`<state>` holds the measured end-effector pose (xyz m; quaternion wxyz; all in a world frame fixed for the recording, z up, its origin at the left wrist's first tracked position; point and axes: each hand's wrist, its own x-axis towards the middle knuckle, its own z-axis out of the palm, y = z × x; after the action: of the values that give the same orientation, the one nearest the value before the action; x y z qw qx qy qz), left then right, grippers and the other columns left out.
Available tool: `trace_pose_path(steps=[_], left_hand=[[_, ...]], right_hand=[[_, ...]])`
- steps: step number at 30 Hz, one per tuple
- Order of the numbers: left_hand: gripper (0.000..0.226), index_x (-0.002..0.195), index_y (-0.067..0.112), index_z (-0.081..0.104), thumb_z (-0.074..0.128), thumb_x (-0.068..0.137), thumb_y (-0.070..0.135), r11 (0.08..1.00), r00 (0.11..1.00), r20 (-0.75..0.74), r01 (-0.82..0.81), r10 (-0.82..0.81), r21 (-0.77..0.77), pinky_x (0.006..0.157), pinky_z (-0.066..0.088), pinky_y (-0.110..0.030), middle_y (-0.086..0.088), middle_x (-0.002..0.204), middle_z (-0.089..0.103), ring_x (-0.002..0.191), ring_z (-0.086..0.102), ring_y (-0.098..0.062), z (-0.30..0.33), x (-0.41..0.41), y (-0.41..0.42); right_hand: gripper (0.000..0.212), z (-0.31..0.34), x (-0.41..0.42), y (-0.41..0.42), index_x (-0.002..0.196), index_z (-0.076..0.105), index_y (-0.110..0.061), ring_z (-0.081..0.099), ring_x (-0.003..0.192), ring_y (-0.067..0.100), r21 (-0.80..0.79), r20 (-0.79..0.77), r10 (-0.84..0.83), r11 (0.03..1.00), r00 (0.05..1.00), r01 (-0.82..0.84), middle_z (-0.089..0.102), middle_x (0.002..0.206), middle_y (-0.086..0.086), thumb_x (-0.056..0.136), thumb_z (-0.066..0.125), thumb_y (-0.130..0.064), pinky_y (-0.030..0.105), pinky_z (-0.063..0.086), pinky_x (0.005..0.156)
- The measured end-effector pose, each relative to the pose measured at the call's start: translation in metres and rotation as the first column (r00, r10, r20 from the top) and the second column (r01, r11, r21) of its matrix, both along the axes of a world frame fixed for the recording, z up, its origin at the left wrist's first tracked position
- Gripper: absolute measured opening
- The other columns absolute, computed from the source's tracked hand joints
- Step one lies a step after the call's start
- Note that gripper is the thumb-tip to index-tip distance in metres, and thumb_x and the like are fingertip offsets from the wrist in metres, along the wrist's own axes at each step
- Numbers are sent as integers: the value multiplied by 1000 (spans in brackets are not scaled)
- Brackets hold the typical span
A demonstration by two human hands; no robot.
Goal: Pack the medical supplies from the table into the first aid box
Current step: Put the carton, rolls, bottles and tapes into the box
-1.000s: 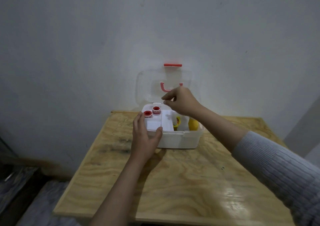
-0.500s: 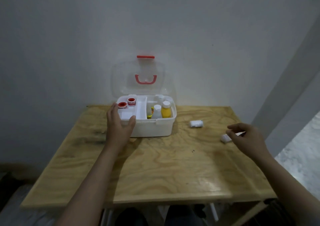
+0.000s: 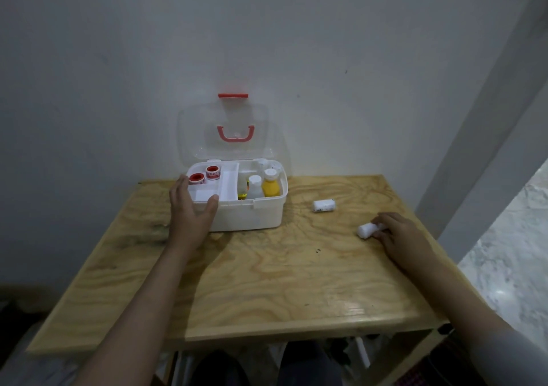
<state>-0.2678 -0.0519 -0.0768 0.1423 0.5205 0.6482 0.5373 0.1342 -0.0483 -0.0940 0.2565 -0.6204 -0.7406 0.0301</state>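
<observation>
Fingers (image 3: 382,222) of right hand (image 3: 400,234) curl onto white gauze roll (image 3: 366,231), well right of first aid box (image 3: 246,216); grip not confirmed closed. Left hand (image 3: 189,210) spread wide, bracing box's left front corner (thumb on rim). 2nd roll (image 3: 323,205) betw. box & right hand. Advice: pinch roll mid-length, lift clear. Labels illegible; box rear contents obscured.

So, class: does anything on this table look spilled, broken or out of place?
Nothing spilled or broken. Two white rolls remain outside the first aid box: one lying alone on the table, the other under the right hand.
</observation>
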Motion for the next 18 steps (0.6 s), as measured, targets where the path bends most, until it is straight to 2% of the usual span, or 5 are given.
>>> trace_pose_path(steps=[4, 6, 8, 13, 18], left_hand=[[70, 144, 23, 21, 60, 87, 34, 1000, 1000, 9, 10, -10, -15, 105, 40, -41, -1, 151, 20, 135, 30, -22, -3, -4, 2], [70, 144, 24, 21, 60, 87, 34, 1000, 1000, 9, 11, -10, -15, 105, 40, -41, 0, 151, 19, 135, 30, -21, -4, -4, 3], [71, 144, 25, 20, 60, 86, 35, 1000, 1000, 15, 8, -8, -19, 104, 41, -41, 0, 151, 19, 135, 30, -21, -5, -4, 4], [72, 144, 26, 19, 61, 86, 35, 999, 1000, 19, 17, -16, -31, 103, 42, -42, 1, 152, 18, 135, 29, -22, -4, -4, 4], [74, 144, 27, 17, 61, 85, 38, 999, 999, 28, 33, -32, -36, 103, 42, -41, 3, 152, 18, 135, 29, -21, -3, -4, 0]], right_hand=[[22, 4, -8, -8, 101, 66, -12, 62, 90, 20, 57, -137, 77, 996, 988, -69, 64, 112, 3, 80, 68, -7, 32, 49, 78], [24, 10, -17, -10, 101, 66, -16, 62, 88, 15, 100, -191, 147, 987, 971, -130, 63, 113, -3, 79, 69, -7, 34, 53, 80], [24, 22, -27, -9, 102, 68, -15, 63, 89, 13, 153, -195, 239, 965, 951, -211, 63, 115, -2, 79, 71, -7, 36, 55, 80], [24, 74, -74, -9, 102, 69, -15, 62, 87, 6, 259, -208, 393, 905, 896, -337, 63, 117, -1, 78, 72, -13, 24, 53, 82], [27, 127, -137, 9, 102, 70, -18, 64, 89, 12, 196, -156, 529, 844, 834, -498, 63, 119, -1, 76, 74, -16, 25, 54, 83]])
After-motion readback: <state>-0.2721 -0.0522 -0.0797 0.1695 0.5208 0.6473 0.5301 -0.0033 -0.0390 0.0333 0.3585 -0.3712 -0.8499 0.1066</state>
